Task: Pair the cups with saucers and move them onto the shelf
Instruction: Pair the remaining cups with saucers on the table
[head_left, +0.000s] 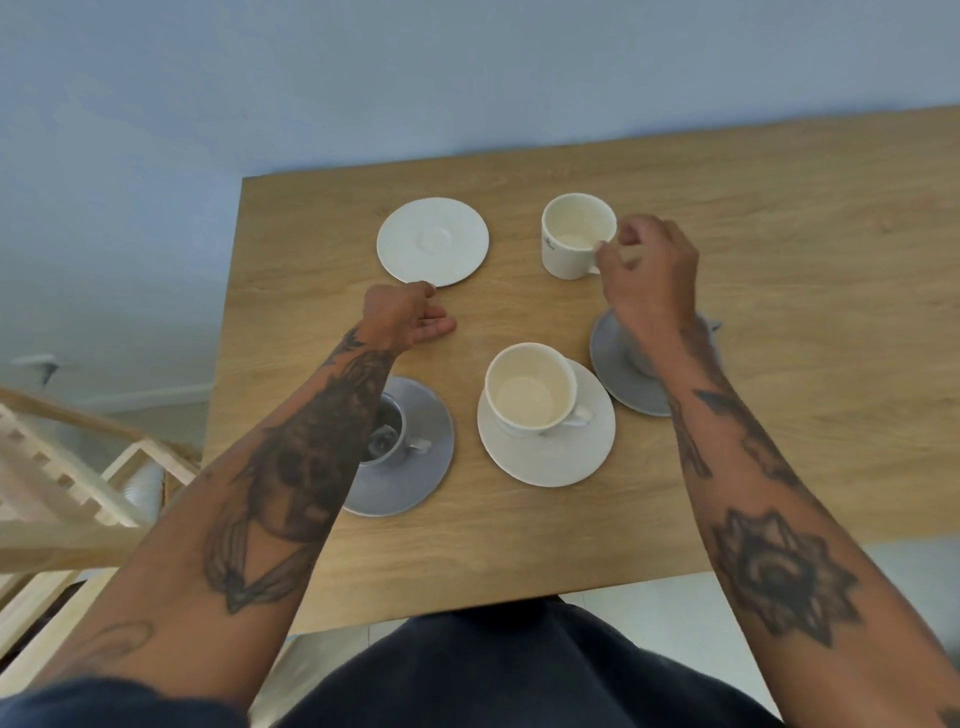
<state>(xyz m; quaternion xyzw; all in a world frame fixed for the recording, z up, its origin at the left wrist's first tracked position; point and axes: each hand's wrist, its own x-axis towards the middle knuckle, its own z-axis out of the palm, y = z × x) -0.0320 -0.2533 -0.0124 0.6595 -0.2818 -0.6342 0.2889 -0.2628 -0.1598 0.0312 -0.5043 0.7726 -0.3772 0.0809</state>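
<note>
A bare white saucer lies at the far left of the wooden table. My left hand rests on the table, fingertips at that saucer's near rim. A lone white cup stands on the table to the right, and my right hand pinches its handle side. Nearer me, a white cup sits on a white saucer. A grey cup sits on a grey saucer under my left forearm. Another grey saucer carries a cup mostly hidden by my right arm.
A light wooden slatted shelf or rack stands to the left, below table height. The table's left edge runs close to the grey saucer. A pale blue wall lies beyond the table's far edge.
</note>
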